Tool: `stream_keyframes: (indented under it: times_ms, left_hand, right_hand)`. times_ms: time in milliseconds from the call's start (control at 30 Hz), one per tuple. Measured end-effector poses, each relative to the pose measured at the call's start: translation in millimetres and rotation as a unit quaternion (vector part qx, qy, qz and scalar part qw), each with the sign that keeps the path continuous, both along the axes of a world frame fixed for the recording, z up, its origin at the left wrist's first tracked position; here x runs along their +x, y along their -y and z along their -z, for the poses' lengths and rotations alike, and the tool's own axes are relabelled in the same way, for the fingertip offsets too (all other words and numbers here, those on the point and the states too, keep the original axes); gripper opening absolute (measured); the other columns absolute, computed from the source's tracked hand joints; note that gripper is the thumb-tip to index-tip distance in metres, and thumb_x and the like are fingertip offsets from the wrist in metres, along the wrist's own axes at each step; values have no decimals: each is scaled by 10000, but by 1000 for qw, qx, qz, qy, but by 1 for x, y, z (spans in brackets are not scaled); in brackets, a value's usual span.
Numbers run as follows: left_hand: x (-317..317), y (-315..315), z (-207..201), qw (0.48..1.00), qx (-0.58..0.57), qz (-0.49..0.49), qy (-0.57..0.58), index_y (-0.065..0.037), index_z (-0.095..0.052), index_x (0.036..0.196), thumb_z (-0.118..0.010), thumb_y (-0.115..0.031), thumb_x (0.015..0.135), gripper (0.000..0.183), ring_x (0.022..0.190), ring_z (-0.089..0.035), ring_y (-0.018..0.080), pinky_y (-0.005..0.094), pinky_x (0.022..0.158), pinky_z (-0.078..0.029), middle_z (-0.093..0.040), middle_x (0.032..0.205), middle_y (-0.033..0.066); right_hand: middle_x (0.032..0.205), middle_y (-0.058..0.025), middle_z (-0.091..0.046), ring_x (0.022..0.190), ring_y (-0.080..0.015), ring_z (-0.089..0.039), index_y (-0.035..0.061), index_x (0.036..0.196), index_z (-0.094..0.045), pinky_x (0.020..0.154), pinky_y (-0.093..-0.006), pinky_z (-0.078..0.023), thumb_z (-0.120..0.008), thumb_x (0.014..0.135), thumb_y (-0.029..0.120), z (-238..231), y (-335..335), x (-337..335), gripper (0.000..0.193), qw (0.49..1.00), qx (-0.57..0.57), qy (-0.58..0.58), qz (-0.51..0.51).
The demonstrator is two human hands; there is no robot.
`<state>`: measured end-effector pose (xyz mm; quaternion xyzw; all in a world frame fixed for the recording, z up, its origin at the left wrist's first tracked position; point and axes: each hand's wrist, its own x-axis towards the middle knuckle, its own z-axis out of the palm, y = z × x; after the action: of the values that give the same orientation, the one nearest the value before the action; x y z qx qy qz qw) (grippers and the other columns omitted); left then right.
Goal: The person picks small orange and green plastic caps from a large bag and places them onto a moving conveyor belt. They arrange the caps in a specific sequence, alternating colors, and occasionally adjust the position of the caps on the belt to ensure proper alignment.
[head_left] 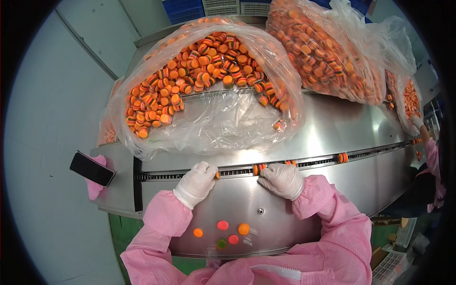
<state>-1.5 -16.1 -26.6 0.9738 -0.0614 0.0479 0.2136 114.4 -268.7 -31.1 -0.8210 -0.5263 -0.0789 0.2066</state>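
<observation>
A narrow chain conveyor (pixel 235 172) runs in a slot across the steel table. Over its left part, my white-gloved left hand (pixel 195 184) is closed, with the orange edge of a burger-shaped gummy candy (pixel 217 175) showing at its fingertips. My right hand (pixel 283 181), also gloved, has its fingers curled at the slot against a layered orange, red and green burger gummy (pixel 257 169). Behind its knuckles part of another burger gummy (pixel 290 163) shows. Both palms are hidden.
An open clear bag (pixel 228 128) of burger gummies lies beyond the slot, beside a fuller bag (pixel 327 57). Loose candy discs, among them a pink one (pixel 223 225), lie near me. A phone (pixel 92 169) rests at left. Another person's gloved hand (pixel 417 122) works at far right.
</observation>
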Motion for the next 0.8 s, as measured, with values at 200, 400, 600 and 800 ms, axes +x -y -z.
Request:
stream_keyframes:
  times_ms: [200, 400, 600, 800]
  left_hand:
    - [11, 7, 15, 998, 19, 32, 46, -58, -560, 931, -638, -33, 683, 262, 855, -540, 313, 385, 750, -471, -522, 937, 121]
    - [13, 27, -6, 993, 32, 88, 75, -61, -586, 946, -619, -62, 711, 237, 843, -542, 289, 367, 762, -473, -533, 998, 124]
    - [68, -69, -19, 956, 79, -125, 252, -42, -573, 868, -575, -43, 720, 148, 816, -545, 325, 416, 734, -463, -538, 844, 143]
    - [102, -127, 8, 910, 161, -381, 25, -47, -523, 1048, -617, -134, 751, 324, 878, -563, 359, 425, 784, -446, -590, 918, 157]
  right_hand:
    - [765, -119, -538, 698, -286, -572, 74, 854, -546, 569, -403, -461, -582, 769, 115, -33, -17, 53, 102, 989, 122, 3, 83]
    - [1033, -180, -504, 842, -326, -580, 70, 1115, -511, 653, -406, -515, -489, 834, 103, -25, -99, 106, 284, 953, -84, 13, 291]
    - [976, -208, -523, 824, -320, -606, 32, 1043, -541, 649, -366, -533, -469, 846, 91, 23, -100, 168, 218, 961, -132, 109, 217]
    - [801, -229, -591, 765, -374, -617, 41, 905, -583, 676, -451, -506, -499, 811, 196, 1, -90, 160, 200, 989, -85, -42, 116]
